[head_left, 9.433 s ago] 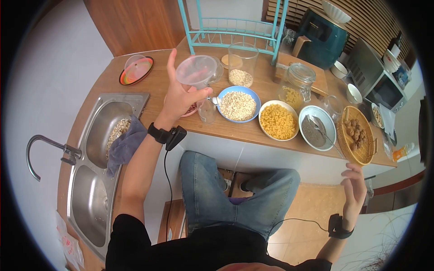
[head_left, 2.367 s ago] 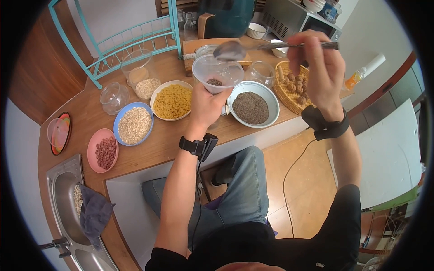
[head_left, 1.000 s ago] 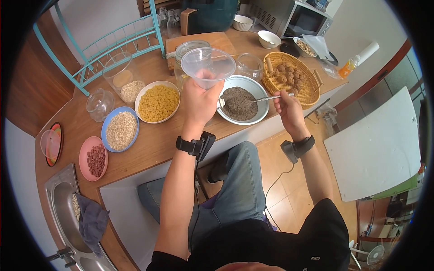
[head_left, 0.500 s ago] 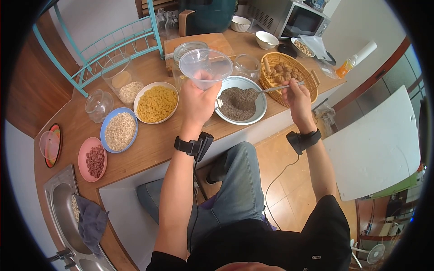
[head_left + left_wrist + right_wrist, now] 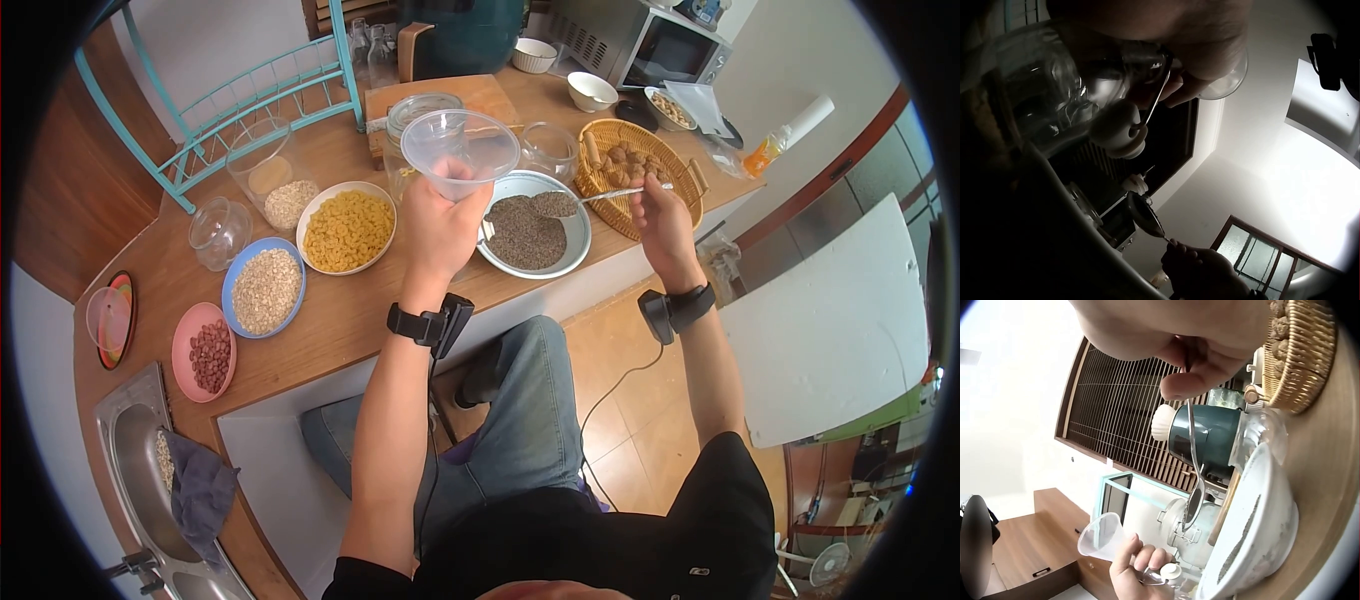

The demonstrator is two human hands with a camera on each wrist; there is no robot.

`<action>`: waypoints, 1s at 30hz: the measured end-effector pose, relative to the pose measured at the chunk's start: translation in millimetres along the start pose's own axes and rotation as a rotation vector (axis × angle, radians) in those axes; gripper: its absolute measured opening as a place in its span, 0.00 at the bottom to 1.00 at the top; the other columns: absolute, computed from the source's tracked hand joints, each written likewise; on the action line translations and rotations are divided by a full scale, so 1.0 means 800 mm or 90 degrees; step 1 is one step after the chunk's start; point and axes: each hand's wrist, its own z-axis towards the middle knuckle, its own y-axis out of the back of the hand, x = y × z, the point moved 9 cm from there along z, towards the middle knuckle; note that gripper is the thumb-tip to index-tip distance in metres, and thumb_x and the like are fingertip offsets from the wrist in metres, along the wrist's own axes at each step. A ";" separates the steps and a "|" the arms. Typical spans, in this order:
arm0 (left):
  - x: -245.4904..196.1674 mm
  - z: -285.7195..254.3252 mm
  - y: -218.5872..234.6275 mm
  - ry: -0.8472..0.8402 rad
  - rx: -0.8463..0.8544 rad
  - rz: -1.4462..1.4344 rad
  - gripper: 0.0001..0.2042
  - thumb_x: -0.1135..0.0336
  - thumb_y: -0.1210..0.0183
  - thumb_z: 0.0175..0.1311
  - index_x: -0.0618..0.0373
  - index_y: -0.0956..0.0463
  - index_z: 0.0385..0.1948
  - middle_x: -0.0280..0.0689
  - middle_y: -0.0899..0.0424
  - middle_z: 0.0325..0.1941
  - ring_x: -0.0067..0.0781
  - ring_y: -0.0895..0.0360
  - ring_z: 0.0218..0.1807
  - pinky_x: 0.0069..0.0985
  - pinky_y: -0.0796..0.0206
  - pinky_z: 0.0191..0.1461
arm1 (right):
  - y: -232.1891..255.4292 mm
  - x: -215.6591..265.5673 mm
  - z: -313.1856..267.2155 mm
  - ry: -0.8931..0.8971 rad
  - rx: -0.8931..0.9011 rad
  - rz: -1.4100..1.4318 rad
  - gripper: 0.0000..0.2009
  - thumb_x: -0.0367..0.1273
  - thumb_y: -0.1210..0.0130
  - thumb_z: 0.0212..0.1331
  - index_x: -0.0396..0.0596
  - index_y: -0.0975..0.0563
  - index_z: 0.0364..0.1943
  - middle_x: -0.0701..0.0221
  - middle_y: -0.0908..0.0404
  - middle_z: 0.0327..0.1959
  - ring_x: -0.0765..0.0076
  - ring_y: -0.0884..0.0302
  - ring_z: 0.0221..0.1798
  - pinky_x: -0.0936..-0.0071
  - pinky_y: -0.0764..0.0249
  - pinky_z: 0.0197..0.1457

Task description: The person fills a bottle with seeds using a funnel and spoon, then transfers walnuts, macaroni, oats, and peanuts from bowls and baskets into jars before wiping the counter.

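Observation:
The left hand (image 5: pixel 440 235) grips the base of a clear plastic funnel (image 5: pixel 478 135) and the neck of a glass bottle, whose white stopper (image 5: pixel 1170 571) hangs beside the fingers; the fingers hide the join. In the left wrist view the stopper (image 5: pixel 1115 128) and clear glass show below the hand. The funnel looks empty. Between thumb and fingers, the right hand (image 5: pixel 668 235) pinches a metal spoon (image 5: pixel 597 196). Its bowl end holds dark seeds over a white bowl (image 5: pixel 583 243) of the same seeds. In the right wrist view the spoon (image 5: pixel 1192 431) slants down from the fingertips.
Left along the counter (image 5: pixel 300 365) stand bowls of yellow pasta (image 5: pixel 348 230), oats (image 5: pixel 267 287) and reddish nuts (image 5: pixel 210 356), then a sink (image 5: pixel 135 430). A walnut basket (image 5: pixel 610 135) is at the right. Glass jars (image 5: pixel 220 234) and a turquoise rack (image 5: pixel 270 90) stand behind.
Over the last second the spoon has risen from within the seeds to above them, loaded; the right hand moved slightly right and up. The left hand has barely moved. Earlier, its funnel held some seeds.

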 end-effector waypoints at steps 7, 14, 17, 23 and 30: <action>0.000 0.000 0.000 -0.007 0.001 -0.011 0.10 0.67 0.37 0.58 0.60 0.27 0.21 0.29 0.24 0.18 0.15 0.30 0.23 0.19 0.41 0.26 | -0.025 0.048 0.010 0.009 0.031 -0.003 0.13 0.36 0.56 0.73 0.43 0.23 0.38 0.78 0.25 0.26 0.83 0.33 0.27 0.85 0.36 0.31; -0.006 -0.001 0.001 -0.024 -0.003 0.012 0.10 0.68 0.37 0.59 0.59 0.27 0.22 0.29 0.24 0.18 0.15 0.31 0.22 0.19 0.41 0.26 | -0.052 0.089 0.015 0.008 0.066 0.038 0.13 0.35 0.55 0.73 0.41 0.23 0.39 0.77 0.24 0.27 0.83 0.32 0.28 0.87 0.34 0.32; -0.005 0.000 0.000 -0.026 0.003 0.015 0.09 0.69 0.37 0.60 0.59 0.27 0.23 0.28 0.24 0.18 0.14 0.30 0.22 0.18 0.41 0.26 | -0.061 0.106 0.019 0.020 0.069 0.046 0.13 0.35 0.55 0.72 0.40 0.23 0.39 0.76 0.24 0.27 0.83 0.32 0.28 0.87 0.33 0.32; -0.003 0.000 0.001 -0.015 -0.009 0.007 0.10 0.67 0.36 0.58 0.60 0.27 0.21 0.31 0.23 0.18 0.16 0.30 0.23 0.20 0.39 0.27 | -0.093 0.140 0.024 0.044 0.125 0.021 0.13 0.35 0.55 0.72 0.40 0.23 0.39 0.76 0.24 0.28 0.83 0.30 0.29 0.87 0.33 0.34; -0.002 0.000 0.002 -0.006 -0.004 0.019 0.09 0.67 0.37 0.58 0.62 0.24 0.24 0.32 0.21 0.20 0.16 0.28 0.25 0.21 0.38 0.28 | -0.160 0.160 0.010 0.106 0.162 -0.062 0.14 0.36 0.55 0.73 0.39 0.22 0.38 0.75 0.23 0.27 0.81 0.30 0.28 0.84 0.32 0.36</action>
